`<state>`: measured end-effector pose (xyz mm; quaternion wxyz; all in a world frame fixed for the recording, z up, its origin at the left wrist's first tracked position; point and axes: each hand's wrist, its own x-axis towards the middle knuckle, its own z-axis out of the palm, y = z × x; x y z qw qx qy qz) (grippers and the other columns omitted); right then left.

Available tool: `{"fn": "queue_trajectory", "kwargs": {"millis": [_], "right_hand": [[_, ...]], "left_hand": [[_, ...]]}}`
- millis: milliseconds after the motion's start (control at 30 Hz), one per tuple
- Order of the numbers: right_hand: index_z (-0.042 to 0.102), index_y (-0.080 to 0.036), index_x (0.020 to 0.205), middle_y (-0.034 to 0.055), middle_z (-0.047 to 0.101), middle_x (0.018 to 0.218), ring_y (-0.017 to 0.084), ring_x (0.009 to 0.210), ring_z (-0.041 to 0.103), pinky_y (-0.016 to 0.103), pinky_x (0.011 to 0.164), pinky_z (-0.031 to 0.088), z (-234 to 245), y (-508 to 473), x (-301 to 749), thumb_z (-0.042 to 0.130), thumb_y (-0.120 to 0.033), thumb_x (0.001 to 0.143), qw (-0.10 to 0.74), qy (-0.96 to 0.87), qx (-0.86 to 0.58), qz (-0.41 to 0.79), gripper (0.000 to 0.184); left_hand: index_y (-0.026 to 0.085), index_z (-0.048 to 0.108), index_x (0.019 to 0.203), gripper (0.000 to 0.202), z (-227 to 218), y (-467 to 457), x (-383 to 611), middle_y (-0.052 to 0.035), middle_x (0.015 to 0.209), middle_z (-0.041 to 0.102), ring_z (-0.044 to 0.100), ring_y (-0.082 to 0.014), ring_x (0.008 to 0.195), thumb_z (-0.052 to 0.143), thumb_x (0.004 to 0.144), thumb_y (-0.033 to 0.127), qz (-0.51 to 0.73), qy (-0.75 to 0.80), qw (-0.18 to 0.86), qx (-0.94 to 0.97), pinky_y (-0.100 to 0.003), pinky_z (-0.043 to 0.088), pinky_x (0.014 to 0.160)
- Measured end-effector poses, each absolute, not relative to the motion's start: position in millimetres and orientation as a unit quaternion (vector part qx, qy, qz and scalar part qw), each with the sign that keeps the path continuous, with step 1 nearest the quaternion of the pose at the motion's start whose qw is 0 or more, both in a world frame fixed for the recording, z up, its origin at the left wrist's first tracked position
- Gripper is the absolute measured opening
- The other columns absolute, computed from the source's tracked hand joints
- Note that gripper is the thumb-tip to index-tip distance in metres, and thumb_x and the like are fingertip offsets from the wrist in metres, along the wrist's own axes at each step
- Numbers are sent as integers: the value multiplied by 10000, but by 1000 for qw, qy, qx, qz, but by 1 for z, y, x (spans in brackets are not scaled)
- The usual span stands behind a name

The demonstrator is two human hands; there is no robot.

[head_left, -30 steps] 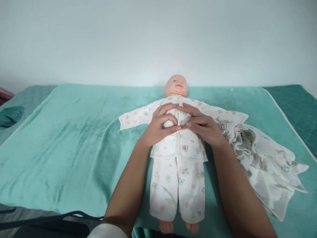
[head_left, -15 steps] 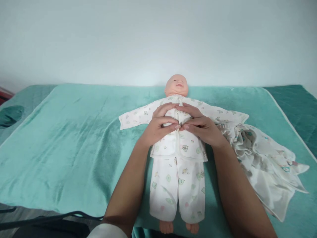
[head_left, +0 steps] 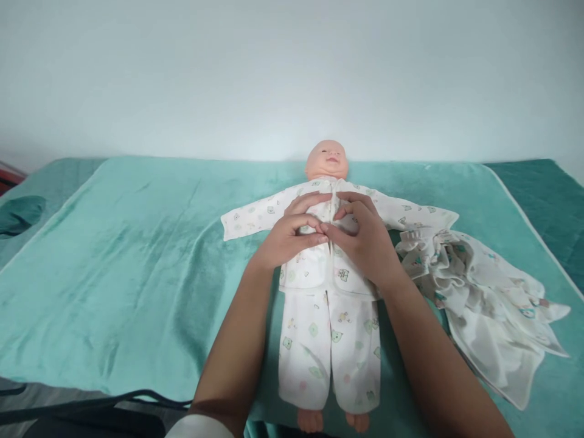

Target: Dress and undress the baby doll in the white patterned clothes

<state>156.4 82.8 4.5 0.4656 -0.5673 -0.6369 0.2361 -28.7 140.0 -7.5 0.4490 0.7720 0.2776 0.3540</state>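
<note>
A baby doll [head_left: 326,159] lies on its back, dressed in a white printed baby shirt [head_left: 306,271] and matching pants [head_left: 305,353]. Both of my hands meet over the shirt's front opening at the chest. My left hand [head_left: 292,234] pinches the shirt's edge between thumb and index finger, its other fingers resting higher on the chest. Against it, the thumb of my right hand [head_left: 362,234] touches the same spot, with the index finger bent and the grip closed on the opposite edge. The fastening itself is hidden under my fingertips. Both sleeves spread out sideways.
To the right lies a crumpled heap of white printed baby clothes [head_left: 493,304], close to my right forearm. A turquoise blanket [head_left: 114,274] covers the table, with a pale wall [head_left: 292,73] behind. A black cable [head_left: 91,403] runs at the lower left.
My right hand has shifted slightly left, its thumb now over the left fingers and its index finger more bent. My left hand stays nearly in place.
</note>
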Motion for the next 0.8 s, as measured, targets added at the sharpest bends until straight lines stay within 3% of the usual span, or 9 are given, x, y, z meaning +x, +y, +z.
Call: {"fn": "queue_trajectory", "kwargs": {"millis": [100,167,300,367,467,567,633,700,800], "right_hand": [[568,-237,888,105,583,1402,301,1268,585,460,983,491,6,80,153,701,-296,846,448,-635,-598,194,151],[561,-233,862,105,594,1413,280,1131,644,431,889,504,8,78,152,672,-267,836,437,-630,-615,184,119],[565,-220,801,87,678,1319,202,883,653,374,790,493,13,78,158,629,-240,809,471,-579,-627,224,68],[579,-216,782,69,726,1220,202,910,657,353,793,498,12,82,164,631,-239,791,513,-523,-622,277,58],[587,-218,751,31,743,1039,201,912,662,327,770,506,2,92,182,668,-243,746,582,-421,-606,341,85],[562,-238,730,-23,613,730,166,687,576,297,615,460,-15,104,205,703,-278,713,632,-309,-608,367,148],[532,-250,723,-40,518,649,160,621,513,300,571,435,-25,110,217,689,-294,719,640,-265,-630,352,163],[536,-253,756,-30,539,684,171,660,537,312,615,471,-32,114,222,659,-316,747,628,-271,-657,318,139],[593,-234,877,-1,628,824,186,803,608,332,766,525,-40,116,216,647,-381,794,604,-343,-669,264,177]], "left_hand": [[223,677,745,356,-10,141,-31,-45,1499,591,497,-334,1439,735,848,559,456,292,530,653,-570,411,1192],[214,656,756,390,-13,145,-34,-69,1406,651,569,-332,1367,739,828,589,555,309,558,533,-535,485,1130],[194,673,888,294,-23,159,-42,-101,1117,722,691,-276,1132,734,848,479,658,376,587,286,-423,585,973],[175,659,898,244,-28,165,-46,-80,976,704,705,-223,981,698,877,415,680,418,573,188,-370,597,891],[174,626,897,206,-36,170,-52,-29,919,655,669,-150,862,648,912,379,735,455,479,154,-303,576,816],[205,584,942,259,-44,174,-61,-4,934,625,657,-135,915,618,938,462,769,484,364,205,-286,561,843],[224,539,967,295,-48,176,-64,-3,977,621,654,-140,984,519,987,518,749,521,334,237,-304,555,890],[231,514,1002,298,-50,176,-63,-15,1072,624,643,-150,1075,430,1023,517,711,569,306,277,-332,542,940],[229,555,1028,218,-46,171,-53,-53,1280,600,578,-183,1258,490,1006,436,658,610,181,402,-371,492,1062]]}}
